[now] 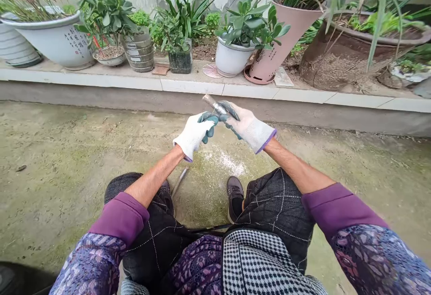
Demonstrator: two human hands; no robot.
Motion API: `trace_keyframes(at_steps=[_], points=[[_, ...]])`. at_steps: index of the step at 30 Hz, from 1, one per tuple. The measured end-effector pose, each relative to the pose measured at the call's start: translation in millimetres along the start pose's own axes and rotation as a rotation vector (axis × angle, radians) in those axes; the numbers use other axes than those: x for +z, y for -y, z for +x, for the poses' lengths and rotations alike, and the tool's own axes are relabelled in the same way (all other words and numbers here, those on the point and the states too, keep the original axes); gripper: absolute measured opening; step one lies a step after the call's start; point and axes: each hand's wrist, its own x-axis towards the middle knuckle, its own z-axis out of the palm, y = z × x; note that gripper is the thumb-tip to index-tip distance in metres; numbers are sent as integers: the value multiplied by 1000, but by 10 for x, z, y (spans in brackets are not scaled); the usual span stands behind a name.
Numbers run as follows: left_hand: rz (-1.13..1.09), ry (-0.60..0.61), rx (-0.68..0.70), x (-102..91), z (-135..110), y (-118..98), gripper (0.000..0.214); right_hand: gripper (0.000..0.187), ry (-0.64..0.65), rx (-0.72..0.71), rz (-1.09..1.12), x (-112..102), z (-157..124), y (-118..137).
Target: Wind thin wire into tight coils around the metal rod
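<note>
Both my hands wear white knit gloves with dark green coated fingers and are raised above my knees. My right hand (249, 127) is closed round a thin pale stick-like piece (211, 102), whose end pokes up and to the left beyond the fingers. My left hand (194, 133) is curled shut against the lower part of the same piece, where something silvery shows between the two hands. I cannot make out what the piece is. White powder or shavings (229, 162) lie on the ground beneath my hands, between my shoes.
A grey rod (179, 181) lies on the mossy concrete by my left shoe (165, 192); my right shoe (235, 196) is beside it. A tiled ledge (191, 86) ahead carries several potted plants, among them a white pot (231, 59) and a pink pot (283, 39).
</note>
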Motion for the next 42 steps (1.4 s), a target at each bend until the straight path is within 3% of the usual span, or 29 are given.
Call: trace_keyframes(at_steps=[4, 10, 14, 18, 24, 37, 42], points=[[6, 9, 43, 68, -3, -102, 20, 54, -21, 53, 153, -93, 5, -11], [47, -4, 115, 308, 59, -201, 27, 46, -120, -30, 206, -234, -11, -258], [80, 28, 124, 487, 68, -233, 29, 39, -129, 123, 364, -405, -75, -360], [105, 47, 138, 513, 84, -252, 28, 30, -188, 207, 556, -630, -154, -398], [189, 66, 119, 336, 99, -216, 30, 24, -332, 270, 689, -865, -182, -652], [347, 110, 7, -214, 309, -15, 33, 22, -598, 426, 642, -1124, 11, -1295], [407, 100, 16, -454, 419, 53, 33, 4, -686, 463, 609, -1205, -35, -1465]])
